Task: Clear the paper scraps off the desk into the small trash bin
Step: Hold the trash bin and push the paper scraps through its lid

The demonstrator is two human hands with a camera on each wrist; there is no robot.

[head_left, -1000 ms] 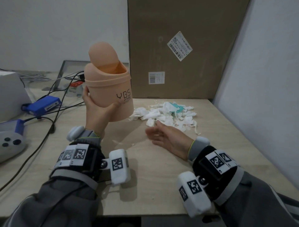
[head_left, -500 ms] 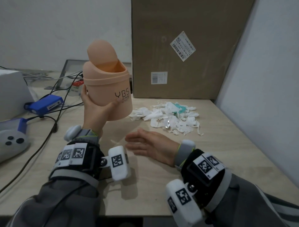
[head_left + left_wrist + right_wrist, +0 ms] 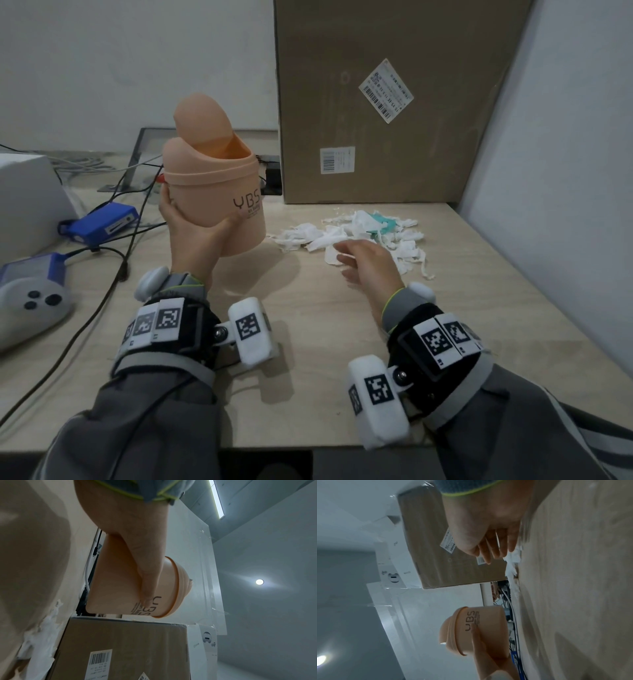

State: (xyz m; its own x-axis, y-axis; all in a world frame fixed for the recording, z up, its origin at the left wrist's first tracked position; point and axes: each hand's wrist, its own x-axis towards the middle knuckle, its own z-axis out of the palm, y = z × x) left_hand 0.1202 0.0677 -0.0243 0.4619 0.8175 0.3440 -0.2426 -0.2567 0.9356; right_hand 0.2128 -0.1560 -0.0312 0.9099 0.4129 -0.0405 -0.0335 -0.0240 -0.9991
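One peach trash bin [image 3: 219,192] is in view, one large cardboard box [image 3: 387,102] bearing two barcode labels [image 3: 386,89], one blue device [image 3: 102,222], and one grey controller [image 3: 34,305] with three dark buttons. The white paper scraps [image 3: 346,233] form one pile, too tangled to count, with one teal scrap [image 3: 382,219] among them. Two hands show.

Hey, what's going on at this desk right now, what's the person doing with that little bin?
A person is clearing torn paper. The left hand grips the small peach trash bin and holds it up off the desk, its swing lid tipped open. The right hand is open, fingers loose, at the near edge of the pile of paper scraps by the cardboard box. It holds no scrap yet; the whole pile lies on the desk.
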